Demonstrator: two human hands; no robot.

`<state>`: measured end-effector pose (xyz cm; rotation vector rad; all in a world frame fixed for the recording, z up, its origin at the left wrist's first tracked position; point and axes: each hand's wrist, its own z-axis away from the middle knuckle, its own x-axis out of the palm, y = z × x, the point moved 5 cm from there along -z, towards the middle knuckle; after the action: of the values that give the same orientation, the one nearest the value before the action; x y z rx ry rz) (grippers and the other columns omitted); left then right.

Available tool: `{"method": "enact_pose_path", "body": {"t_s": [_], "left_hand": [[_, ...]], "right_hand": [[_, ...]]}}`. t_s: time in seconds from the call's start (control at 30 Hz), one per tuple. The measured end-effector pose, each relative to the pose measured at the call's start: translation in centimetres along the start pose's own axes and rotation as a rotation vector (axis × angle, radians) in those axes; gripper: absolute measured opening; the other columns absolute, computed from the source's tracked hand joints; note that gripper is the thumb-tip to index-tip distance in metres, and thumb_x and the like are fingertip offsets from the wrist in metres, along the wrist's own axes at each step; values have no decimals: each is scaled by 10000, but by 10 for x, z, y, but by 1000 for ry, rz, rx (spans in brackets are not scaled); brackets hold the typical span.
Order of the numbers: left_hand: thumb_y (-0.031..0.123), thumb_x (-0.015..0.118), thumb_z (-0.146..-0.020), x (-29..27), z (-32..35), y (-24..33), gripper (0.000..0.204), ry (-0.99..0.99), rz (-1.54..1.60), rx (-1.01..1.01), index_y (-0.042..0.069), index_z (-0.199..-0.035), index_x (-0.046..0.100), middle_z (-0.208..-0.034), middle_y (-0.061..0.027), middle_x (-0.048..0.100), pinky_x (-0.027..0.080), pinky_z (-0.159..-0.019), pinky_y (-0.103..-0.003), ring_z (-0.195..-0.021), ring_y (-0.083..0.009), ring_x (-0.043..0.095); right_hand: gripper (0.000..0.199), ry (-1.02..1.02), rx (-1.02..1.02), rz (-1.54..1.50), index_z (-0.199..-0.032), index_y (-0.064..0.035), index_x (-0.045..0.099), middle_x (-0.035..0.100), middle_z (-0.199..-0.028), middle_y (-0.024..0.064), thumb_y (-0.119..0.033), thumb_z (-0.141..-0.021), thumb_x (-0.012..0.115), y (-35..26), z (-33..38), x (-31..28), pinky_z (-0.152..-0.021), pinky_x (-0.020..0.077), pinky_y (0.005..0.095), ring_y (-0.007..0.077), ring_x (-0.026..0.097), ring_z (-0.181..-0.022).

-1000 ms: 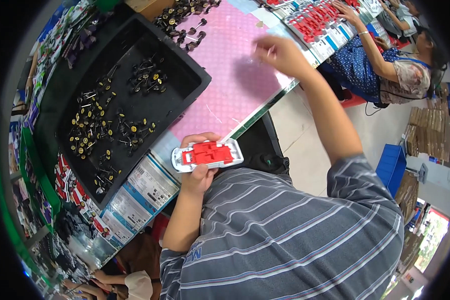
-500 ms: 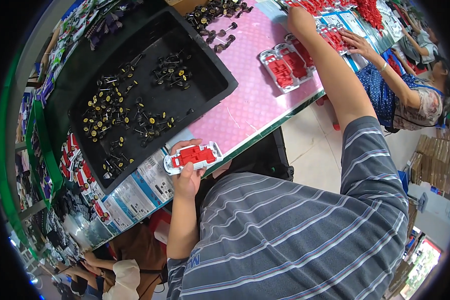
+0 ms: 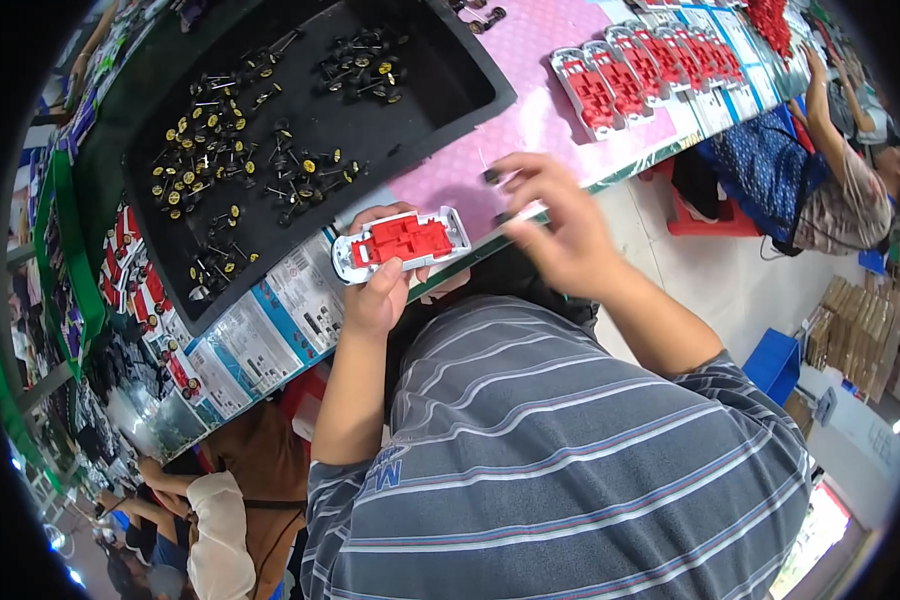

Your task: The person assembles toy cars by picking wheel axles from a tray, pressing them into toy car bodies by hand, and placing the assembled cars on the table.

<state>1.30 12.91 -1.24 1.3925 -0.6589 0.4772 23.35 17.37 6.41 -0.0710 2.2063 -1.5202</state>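
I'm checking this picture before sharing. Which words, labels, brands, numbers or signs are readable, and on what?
Grey striped shirt: blue lettering, which I won't copy out.
White-and-blue printed sheets: print too small to read.
Car shell in the left hand: no readable text.
Pale wall at right: faint marks, illegible.

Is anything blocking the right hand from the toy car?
Nothing visible is. Only open space lies between the right hand, holding small black wheels, and the toy car in the left hand.

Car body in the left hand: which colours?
The car body is white with a red insert; best in head view.
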Motion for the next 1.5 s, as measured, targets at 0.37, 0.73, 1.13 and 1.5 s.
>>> {"method": "enact_pose_path", "body": {"t_s": [0.37,0.73,1.13,1.5], "left_hand": [[148,708,-847,-2,19,1,536,47,-85,60,25,-1296,442,-1245,-131,612,524,-700,-264,-977,-159,645],[133,740,-836,-1,18,3,566,37,-35,72,29,-1307,445,-1225,-117,613,527,-701,-256,-989,-149,642],[151,764,-820,-8,19,0,621,69,-78,61,61,-1339,434,-1272,-105,574,551,-805,-291,-1052,-187,629],[99,723,-850,-4,16,3,571,42,61,84,62,-1344,441,-1303,-146,560,508,-744,-300,-1054,-204,610]], "right_hand": [[289,-286,-91,84,-1021,-35,581,600,-1193,161,-42,-802,769,-22,-13,57,-951,477,391,333,599,-1100],[198,-274,-50,35,-943,-39,615,615,-1104,124,-41,-812,763,-19,-10,62,-916,491,377,300,611,-1054],[269,-397,-208,235,-971,-17,620,621,-1030,130,-25,-752,776,-46,-24,55,-868,509,400,313,606,-1007],[330,-273,-136,894,-1125,-47,665,661,-1054,202,-231,-860,736,40,-196,64,-788,559,431,358,684,-926]]}}
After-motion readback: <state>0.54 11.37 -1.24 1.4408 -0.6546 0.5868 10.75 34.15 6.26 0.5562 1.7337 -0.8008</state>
